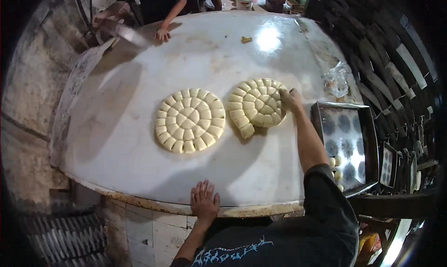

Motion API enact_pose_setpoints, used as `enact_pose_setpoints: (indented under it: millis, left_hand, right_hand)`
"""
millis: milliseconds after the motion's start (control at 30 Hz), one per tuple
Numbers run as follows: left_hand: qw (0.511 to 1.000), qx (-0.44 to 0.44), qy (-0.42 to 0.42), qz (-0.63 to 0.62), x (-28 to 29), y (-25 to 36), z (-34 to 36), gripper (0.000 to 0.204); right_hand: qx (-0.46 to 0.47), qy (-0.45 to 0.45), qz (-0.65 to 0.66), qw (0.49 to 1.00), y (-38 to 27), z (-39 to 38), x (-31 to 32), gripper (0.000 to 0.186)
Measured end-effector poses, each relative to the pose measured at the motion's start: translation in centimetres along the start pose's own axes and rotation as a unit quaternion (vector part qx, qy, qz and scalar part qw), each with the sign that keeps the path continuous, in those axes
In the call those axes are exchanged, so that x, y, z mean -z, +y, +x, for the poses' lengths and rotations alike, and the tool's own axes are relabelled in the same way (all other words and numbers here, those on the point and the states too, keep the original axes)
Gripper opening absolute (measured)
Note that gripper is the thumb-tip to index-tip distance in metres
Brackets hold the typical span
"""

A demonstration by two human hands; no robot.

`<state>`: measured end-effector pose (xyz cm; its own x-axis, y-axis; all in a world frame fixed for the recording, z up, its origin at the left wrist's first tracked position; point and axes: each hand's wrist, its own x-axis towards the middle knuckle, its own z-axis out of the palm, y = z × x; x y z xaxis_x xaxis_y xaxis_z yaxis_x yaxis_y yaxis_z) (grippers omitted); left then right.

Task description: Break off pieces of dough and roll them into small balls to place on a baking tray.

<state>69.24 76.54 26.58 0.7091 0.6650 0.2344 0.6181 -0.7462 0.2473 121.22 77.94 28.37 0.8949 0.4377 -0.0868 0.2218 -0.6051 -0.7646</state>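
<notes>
Two rounds of pale dough, scored into small pieces in rings, lie on the worktop. The left round (190, 120) is whole. The right round (255, 101) has its outer band separated at the lower side, with a loose end hanging toward me. My right hand (289, 100) is closed on the right edge of that round, its fingertips partly hidden among the pieces. My left hand (205, 201) lies flat on the worktop near the front edge, below the two rounds, with fingers apart and holding nothing.
A pale worktop (111, 141) spans the view. At right stand a metal tray (344, 146) with dough balls, a plastic bag (336, 81) and dark racks. A small dough scrap (247, 39) lies behind. Another person's hand (162, 34) rests at the back, beside a blurred object.
</notes>
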Motion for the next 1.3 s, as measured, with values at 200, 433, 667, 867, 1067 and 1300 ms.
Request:
enact_pose_setpoints:
  millis: [200,433,667,867,1067,1300]
  left_hand:
    - [0.999,0.019,-0.011,-0.045,0.0,1.3,2.2,0.033]
    - [0.829,0.049,-0.186,-0.525,-2.4,10.8,4.2,0.043]
    - [0.858,0.053,-0.348,-0.374,0.7,13.7,3.5,0.040]
    - [0.983,-0.025,-0.134,-0.123,2.2,-2.1,1.3,0.030]
    - [0.990,-0.076,-0.011,-0.116,0.1,-0.7,12.7,0.045]
    - [0.992,-0.056,-0.032,-0.111,-0.4,1.8,1.7,0.023]
  right_hand:
    - [-0.001,-0.166,0.300,0.939,6.9,-8.9,2.9,0.031]
    - [-0.347,-0.080,0.452,0.818,9.8,-30.3,1.2,0.042]
    - [-0.160,0.054,0.353,0.920,4.0,-33.9,1.6,0.024]
    - [-0.031,-0.020,0.142,0.989,5.3,-29.7,4.2,0.022]
    - [0.229,0.025,-0.174,0.957,2.4,-23.6,-3.3,0.022]
    - [0.289,-0.205,-0.124,0.927,7.0,-37.4,-1.7,0.037]
